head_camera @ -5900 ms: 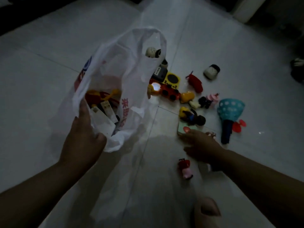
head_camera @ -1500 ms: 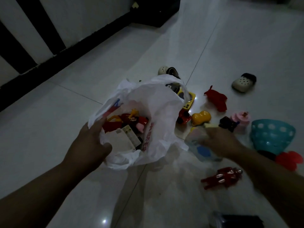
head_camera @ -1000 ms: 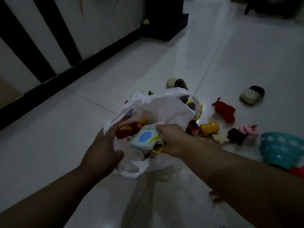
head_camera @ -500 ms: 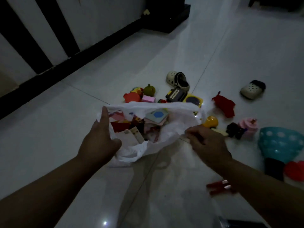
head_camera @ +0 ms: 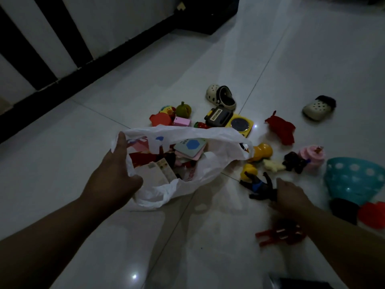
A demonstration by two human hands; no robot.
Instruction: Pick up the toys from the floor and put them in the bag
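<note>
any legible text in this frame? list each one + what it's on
"KITCHEN": white label on the black toy box beside the yellow toy.
Red and blue print on the white plastic bag: crumpled, unreadable.
Pale cartons inside the bag: markings too dim and blurred to read.
Card with a blue hexagon: no legible words.

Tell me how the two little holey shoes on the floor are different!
The near shoe lies beside the black and yellow kitchen toy, with its dark opening in view; the far shoe lies alone on bare floor, showing its holed top instead. The near shoe's toe points away from the camera; the far shoe's toe points down-left, toward the toys. Both are pale with dark backs.
</note>
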